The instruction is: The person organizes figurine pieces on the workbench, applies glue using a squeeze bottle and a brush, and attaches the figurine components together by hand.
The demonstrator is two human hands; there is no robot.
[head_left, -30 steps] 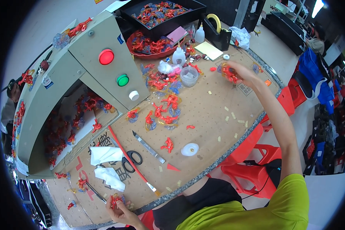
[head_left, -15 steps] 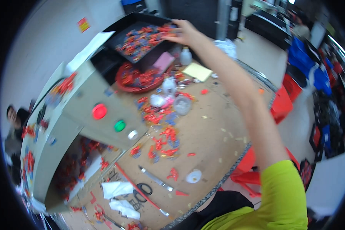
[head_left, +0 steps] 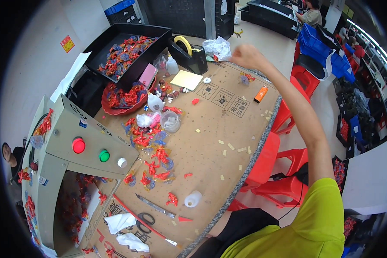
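Head view: the bare right hand [head_left: 247,56], fingers curled, is beside a crumpled white plastic bag [head_left: 218,48]; whether it grips anything, I cannot tell.

The right arm [head_left: 293,105] is stretched out long, on the right edge side of the desk [head_left: 210,161]. A bright yellow-green sleeve [head_left: 320,215] covers the shoulder and the top of the arm. Below the sleeve, the skin is bare. The elbow [head_left: 322,146] bends just a little, out past the right edge. From there the arm slants over that edge to the wrist [head_left: 263,66]. The right hand [head_left: 247,56] is up by the far edge, near the far right corner. Its fingers [head_left: 237,53] curl in, so what is inside them is hard to see.
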